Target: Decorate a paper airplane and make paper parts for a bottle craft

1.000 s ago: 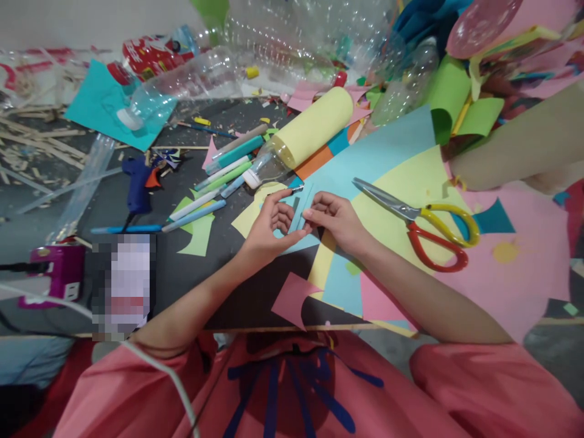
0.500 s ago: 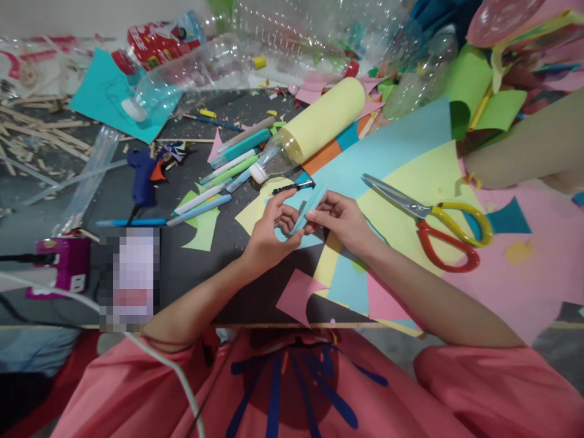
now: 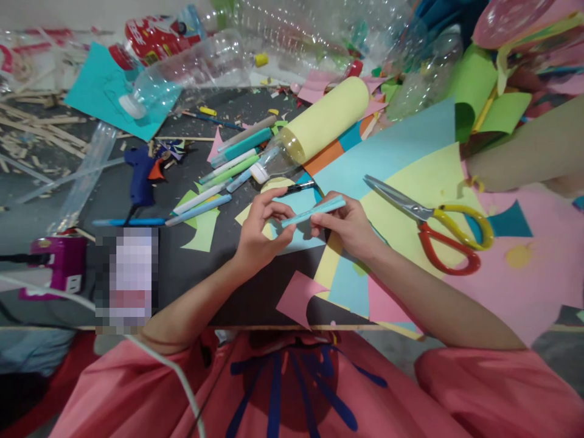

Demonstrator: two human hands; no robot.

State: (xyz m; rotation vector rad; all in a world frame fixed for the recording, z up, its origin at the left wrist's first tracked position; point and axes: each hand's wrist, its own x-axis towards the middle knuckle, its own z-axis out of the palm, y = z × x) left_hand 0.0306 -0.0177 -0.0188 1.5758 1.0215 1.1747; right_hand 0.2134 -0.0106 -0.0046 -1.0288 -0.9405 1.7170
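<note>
A narrow folded strip of light blue paper point(image 3: 319, 210) is held between my hands above the dark table. My right hand point(image 3: 349, 225) pinches its right part between thumb and fingers. At the strip's left end, my left hand point(image 3: 264, 225) has its thumb and fingertips on the paper, with the fingers curled. Just behind the hands lies a black pen point(image 3: 298, 187). Scissors with yellow and red handles point(image 3: 424, 213) rest on sheets to the right. A bottle wrapped in pale yellow paper point(image 3: 328, 118) lies farther back.
Several markers point(image 3: 228, 169) and a blue glue gun point(image 3: 140, 176) lie left of the hands. A phone point(image 3: 132, 274) is near the front edge. Clear plastic bottles point(image 3: 196, 64) line the back. Another person's arm point(image 3: 529, 146) reaches in at the right, near green paper point(image 3: 474, 79).
The blue strip has turned from steeply slanted to nearly level. My left hand has shifted slightly left, and my right hand has moved a little to the right.
</note>
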